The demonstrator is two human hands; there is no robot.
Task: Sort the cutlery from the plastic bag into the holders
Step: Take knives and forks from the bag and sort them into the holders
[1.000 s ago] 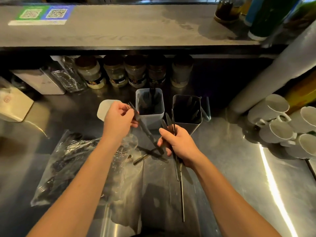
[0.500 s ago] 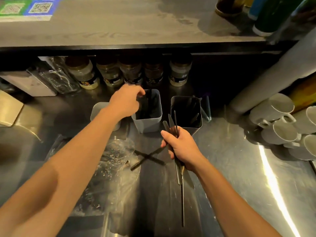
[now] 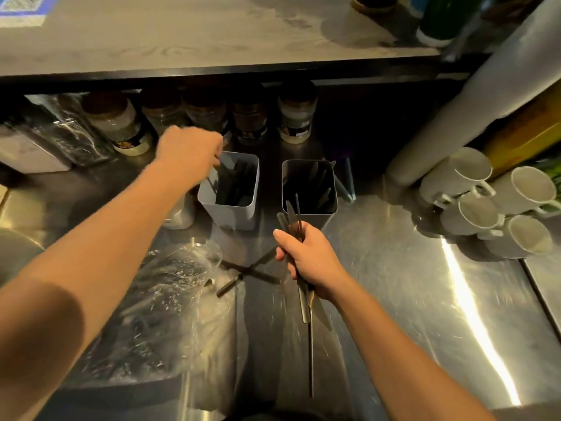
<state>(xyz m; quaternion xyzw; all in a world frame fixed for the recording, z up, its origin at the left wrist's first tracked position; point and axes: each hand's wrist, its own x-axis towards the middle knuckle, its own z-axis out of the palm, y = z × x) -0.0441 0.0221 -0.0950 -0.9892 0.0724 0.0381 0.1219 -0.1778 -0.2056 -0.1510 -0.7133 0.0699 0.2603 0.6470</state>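
Head view looks down on a steel counter [image 3: 394, 284], with two square holders standing side by side at its middle. Taking the white holder [image 3: 230, 205] as the landmark: the left hand [image 3: 189, 153] hangs over its far-left corner, fingers curled downward at the rim; blur hides whether they pinch anything. Dark cutlery stands inside it. Just right of it sits the dark holder [image 3: 309, 208], with more pieces leaning in it. In front of that one, the right hand [image 3: 306, 258] grips a bundle of cutlery [image 3: 303, 302], tips pointing toward the holders, handles trailing back toward the person. In front of the white holder two pieces [image 3: 249, 270] lie crossed on the counter. Front-left of it lies the clear plastic bag [image 3: 158, 305], crumpled, with cutlery inside. Behind it stands a row of jars [image 3: 297, 117]. Well to its right, white mugs [image 3: 485, 202] lie stacked.
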